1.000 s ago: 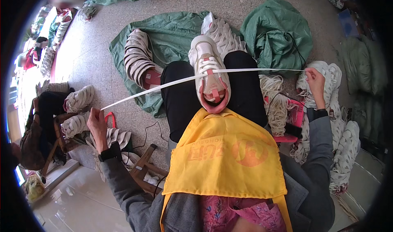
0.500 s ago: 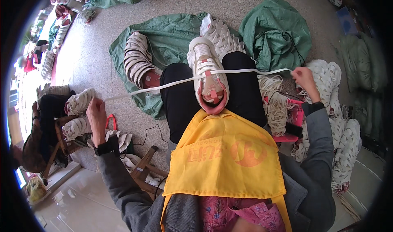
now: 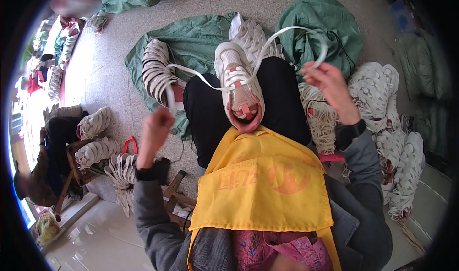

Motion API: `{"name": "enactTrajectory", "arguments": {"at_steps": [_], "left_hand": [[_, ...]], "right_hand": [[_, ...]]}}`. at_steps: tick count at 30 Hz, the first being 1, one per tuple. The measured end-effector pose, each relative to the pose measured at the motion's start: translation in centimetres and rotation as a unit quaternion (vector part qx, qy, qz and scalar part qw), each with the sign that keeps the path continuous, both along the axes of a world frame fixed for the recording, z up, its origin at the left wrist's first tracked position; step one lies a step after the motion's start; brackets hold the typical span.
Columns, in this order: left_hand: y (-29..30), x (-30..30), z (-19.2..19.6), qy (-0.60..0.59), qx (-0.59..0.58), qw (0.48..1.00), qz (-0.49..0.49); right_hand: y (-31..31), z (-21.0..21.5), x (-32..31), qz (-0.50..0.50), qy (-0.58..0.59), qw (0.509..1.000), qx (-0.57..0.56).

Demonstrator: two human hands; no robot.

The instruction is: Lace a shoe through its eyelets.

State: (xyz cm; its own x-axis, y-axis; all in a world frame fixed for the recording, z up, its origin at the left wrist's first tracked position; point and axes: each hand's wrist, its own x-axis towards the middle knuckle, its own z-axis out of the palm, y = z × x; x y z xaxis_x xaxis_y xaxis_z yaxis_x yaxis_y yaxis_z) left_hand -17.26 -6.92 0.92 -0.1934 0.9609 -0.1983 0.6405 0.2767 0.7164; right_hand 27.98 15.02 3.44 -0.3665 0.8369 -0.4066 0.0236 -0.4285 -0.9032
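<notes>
Between my knees sits a beige and pink sneaker, its toe pointing away from me. A white shoelace is threaded through its eyelets, and both long ends run out to the sides. My left hand is closed on the left end, to the left of my thigh. Over on the right, my right hand pinches the other end between thumb and fingers, and that side of the lace loops up slackly. My yellow apron covers my lap just behind the heel.
Stacked shoe uppers lie on a green sheet ahead of me. A green sack stands at the far right. Bundled white laces hang beside my right thigh, near more stacked shoes. A wooden stool is at my left.
Both hands have come inward from wide apart. The lace, stretched nearly straight across the shoe before, now hangs in loose curves. My right hand has also risen a little.
</notes>
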Motion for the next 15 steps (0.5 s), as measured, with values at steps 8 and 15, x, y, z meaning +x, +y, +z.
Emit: {"name": "enactTrajectory", "arguments": {"at_steps": [8, 15], "left_hand": [[3.3, 10.7, 0.7, -0.308, -0.010, 0.949, 0.060], [4.5, 11.8, -0.3, -0.374, 0.033, 0.923, 0.086]], "right_hand": [[-3.0, -2.1, -7.9, 0.108, 0.000, 0.988, 0.110], [-3.7, -3.2, -9.9, 0.103, 0.019, 0.984, 0.147]]}}
